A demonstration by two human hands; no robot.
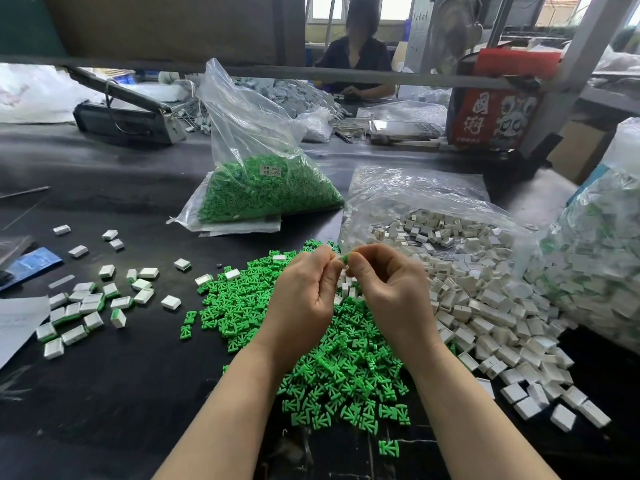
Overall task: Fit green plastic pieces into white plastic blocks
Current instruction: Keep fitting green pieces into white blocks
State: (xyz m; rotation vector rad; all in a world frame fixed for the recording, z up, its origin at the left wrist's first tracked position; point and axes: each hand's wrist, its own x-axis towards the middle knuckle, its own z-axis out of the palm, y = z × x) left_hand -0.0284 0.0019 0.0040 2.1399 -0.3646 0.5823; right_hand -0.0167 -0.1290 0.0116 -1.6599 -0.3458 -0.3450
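Both hands (346,285) pinch perhaps one ribbed green piece (344,259).

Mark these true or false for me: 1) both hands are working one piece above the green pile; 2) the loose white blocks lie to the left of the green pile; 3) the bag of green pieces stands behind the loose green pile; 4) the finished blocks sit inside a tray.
1) True: the left hand and right hand pinch a small green piece between their fingers above the green pile.
2) False: the white blocks lie to its right.
3) True: the bag of green pieces stands farther back.
4) False: the finished blocks lie scattered on the black table.
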